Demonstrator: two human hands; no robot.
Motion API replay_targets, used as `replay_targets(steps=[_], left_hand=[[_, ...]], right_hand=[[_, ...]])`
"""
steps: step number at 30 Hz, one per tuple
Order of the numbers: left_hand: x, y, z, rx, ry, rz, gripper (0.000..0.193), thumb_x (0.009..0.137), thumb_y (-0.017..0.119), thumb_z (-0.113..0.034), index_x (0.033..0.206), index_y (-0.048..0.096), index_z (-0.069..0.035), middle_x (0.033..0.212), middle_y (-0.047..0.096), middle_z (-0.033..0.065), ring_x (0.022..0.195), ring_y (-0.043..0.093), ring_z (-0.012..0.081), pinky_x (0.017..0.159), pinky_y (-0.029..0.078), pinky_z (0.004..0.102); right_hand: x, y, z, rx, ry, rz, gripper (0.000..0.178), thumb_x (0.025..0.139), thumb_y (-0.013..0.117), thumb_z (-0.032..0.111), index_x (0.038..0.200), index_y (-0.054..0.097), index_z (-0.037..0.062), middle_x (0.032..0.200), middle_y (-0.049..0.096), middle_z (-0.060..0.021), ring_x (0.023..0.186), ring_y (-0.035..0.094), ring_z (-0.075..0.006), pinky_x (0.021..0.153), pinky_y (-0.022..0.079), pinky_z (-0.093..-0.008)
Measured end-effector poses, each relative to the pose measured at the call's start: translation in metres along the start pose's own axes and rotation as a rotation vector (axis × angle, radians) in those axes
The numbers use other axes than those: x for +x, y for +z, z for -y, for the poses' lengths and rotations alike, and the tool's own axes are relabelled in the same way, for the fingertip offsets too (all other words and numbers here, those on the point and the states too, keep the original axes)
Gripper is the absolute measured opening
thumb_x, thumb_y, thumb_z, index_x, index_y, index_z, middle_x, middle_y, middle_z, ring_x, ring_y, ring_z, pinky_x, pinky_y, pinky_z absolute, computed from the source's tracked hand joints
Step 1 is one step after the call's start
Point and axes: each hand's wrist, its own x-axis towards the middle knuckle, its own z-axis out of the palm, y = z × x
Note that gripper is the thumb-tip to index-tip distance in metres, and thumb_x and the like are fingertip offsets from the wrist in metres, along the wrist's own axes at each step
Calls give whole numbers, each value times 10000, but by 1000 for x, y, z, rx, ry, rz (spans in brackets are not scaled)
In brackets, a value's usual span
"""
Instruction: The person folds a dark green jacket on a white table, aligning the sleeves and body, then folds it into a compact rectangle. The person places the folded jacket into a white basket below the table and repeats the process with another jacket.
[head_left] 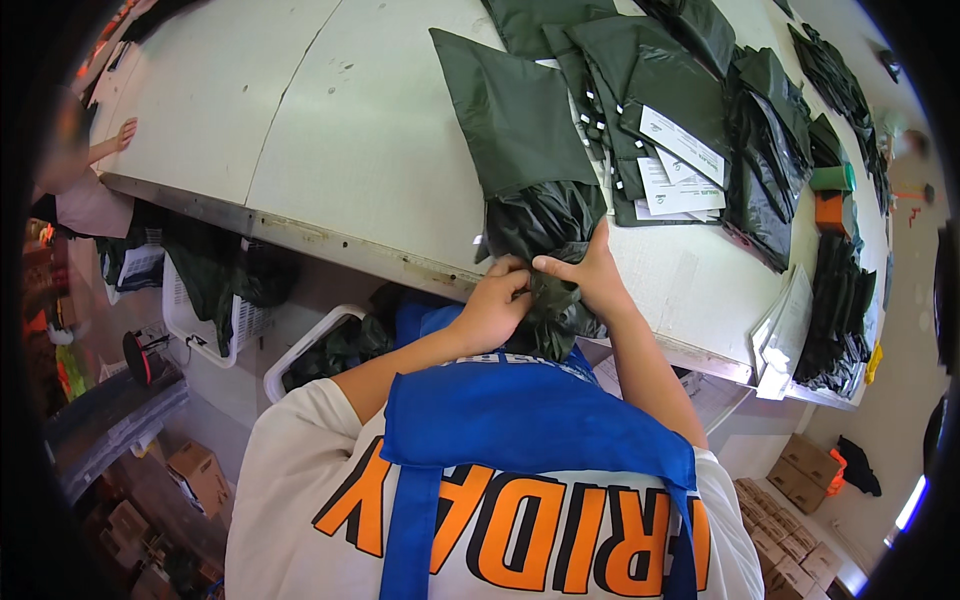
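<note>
A dark green flat fabric piece [530, 125] lies on the table, its pointed corner toward the far left. Its near part is bunched, glossy black material [545, 220] that hangs over the table's front edge; whether this is a bag or a lining I cannot tell. My left hand [497, 303] curls its fingers into the gathered dark material from the left. From the right, my right hand [595, 272] grips the same bunch, thumb laid across it and fingers partly hidden behind.
Beyond my right hand lie stacked dark green pieces [660, 80] with white printed tags [680, 185]. Folded black pieces [838, 315] stand at the table's right end. White baskets [320, 345] holding dark fabric sit below the table [360, 130]. Another person's hand [126, 133] rests at the far left.
</note>
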Motion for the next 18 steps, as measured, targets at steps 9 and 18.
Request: replay_targets(steps=[9, 18], left_hand=[[-7, -2, 12, -122, -1, 451, 404, 842, 575, -69, 1242, 539, -26, 1298, 531, 156, 1210, 489, 301, 1027, 358, 350], [-32, -46, 9, 159, -168, -37, 612, 759, 689, -67, 1309, 422, -33, 1141, 555, 146, 917, 628, 253, 808, 508, 336]], right_hand=[[-5, -7, 18, -512, 228, 156, 1175, 616, 820, 322, 1410, 59, -90, 1111, 549, -344, 1059, 561, -451, 901, 472, -442], [-1, -19, 3, -349, 163, -22, 954, 609, 811, 191, 1346, 255, -51, 1096, 594, -315, 1046, 583, -434, 888, 472, -428]])
